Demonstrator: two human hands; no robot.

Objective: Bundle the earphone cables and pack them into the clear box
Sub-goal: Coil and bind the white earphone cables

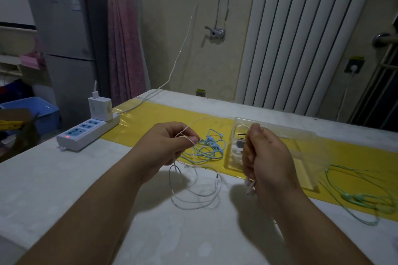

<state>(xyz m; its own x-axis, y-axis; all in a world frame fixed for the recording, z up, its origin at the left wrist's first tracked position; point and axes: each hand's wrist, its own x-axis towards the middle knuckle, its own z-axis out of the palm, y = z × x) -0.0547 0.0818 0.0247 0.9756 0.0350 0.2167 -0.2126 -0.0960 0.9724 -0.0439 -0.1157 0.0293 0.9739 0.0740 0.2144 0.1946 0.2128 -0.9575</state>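
Head view. Table [64, 178]: pale top, crossed from 10 to 4 o'clock by a yellow strip [155, 114]. Left hand [170, 142]: just left of centre, thumb and forefinger pinching the white cable [193, 207], other fingers curled under. Right hand [265, 157]: just right of centre, closed in a fist round the same cable, white earbud ends showing below the fist at its 7 o'clock. White cable: one strand arcs between the two hands; the remainder hangs from the left hand in loose loops lying on the table at 6 o'clock of that hand. Blue cable [212, 148]: loose tangle on the yellow strip, at 3 o'clock of the left hand, between both hands. Clear box [301, 158]: open, on the strip behind the right hand; small dark items inside, too unclear to identify. Green cable [353, 197]: loose loops at 4 o'clock, just beside the box. Power strip [86, 133]: at 9 o'clock on the table edge, red light lit, white charger [100, 109] plugged in upright.
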